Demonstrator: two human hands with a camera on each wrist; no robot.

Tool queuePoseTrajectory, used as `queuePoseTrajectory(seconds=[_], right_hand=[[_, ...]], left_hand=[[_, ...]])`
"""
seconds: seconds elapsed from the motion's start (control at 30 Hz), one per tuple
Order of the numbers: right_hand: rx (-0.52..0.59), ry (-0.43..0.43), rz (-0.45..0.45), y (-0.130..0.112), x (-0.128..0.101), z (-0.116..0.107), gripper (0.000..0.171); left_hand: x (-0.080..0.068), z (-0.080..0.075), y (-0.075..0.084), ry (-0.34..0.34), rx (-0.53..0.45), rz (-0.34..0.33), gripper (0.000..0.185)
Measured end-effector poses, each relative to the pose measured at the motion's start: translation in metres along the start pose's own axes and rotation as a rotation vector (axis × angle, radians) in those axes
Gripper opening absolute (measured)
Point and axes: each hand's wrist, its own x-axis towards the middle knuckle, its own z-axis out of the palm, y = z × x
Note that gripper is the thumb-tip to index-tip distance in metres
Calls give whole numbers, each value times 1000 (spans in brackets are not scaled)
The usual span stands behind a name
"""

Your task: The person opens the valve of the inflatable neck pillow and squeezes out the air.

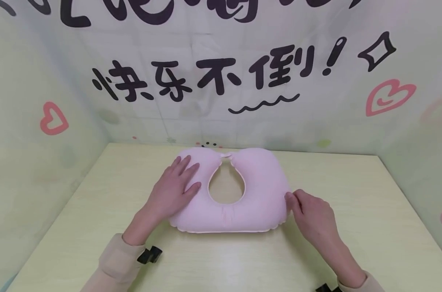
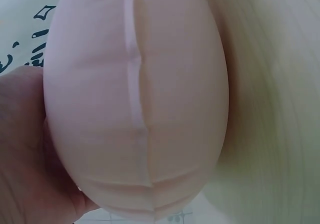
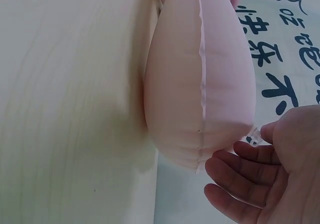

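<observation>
A puffed-up pink inflatable neck pillow [image 1: 261, 215] lies on the table, its narrow opening turned toward the back wall. My left hand [image 1: 171, 192] rests on the pillow's left lobe with the fingers spread. At the right side, my right hand [image 1: 313, 215] pinches a small clear air valve [image 3: 255, 135] between thumb and index finger. The other fingers of that hand curve loosely beside the pillow in the right wrist view. A wavy seam [image 2: 135, 74] runs along the rounded edge in the left wrist view.
The pale wood-grain table [image 1: 352, 202] surrounds the pillow. Behind it hangs a light cloth wall [image 1: 169, 125] with black lettering and pink hearts, and similar cloth closes off both sides. Black mounts [image 1: 150, 255] sit at the cuffs.
</observation>
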Motion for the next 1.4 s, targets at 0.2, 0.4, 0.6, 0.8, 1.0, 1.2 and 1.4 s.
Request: queuePoseTrajectory(seconds=[0.2, 0.4, 0.6, 0.8, 1.0, 1.2, 1.4], right_hand=[[72, 22, -24, 3, 1, 3, 30], [414, 2, 77, 15, 6, 7, 38], [570, -53, 159, 25, 8, 9, 38], [594, -32, 168, 26, 7, 8, 37], [501, 62, 160, 19, 7, -1, 37], [471, 125, 153, 8, 8, -11, 31], [477, 182, 120, -11, 13, -14, 26]], left_hand=[[-1, 0, -2, -5, -13, -10, 56], [-1, 0, -3, -5, -34, -13, 56], [-1, 3, -4, 6, -32, 3, 55], [-2, 4, -4, 13, -42, 4, 56], [-5, 1, -9, -5, -170, -103, 62], [-6, 2, -14, -12, -285, -171, 62], [-6, 6, -9, 4, -288, -117, 60]])
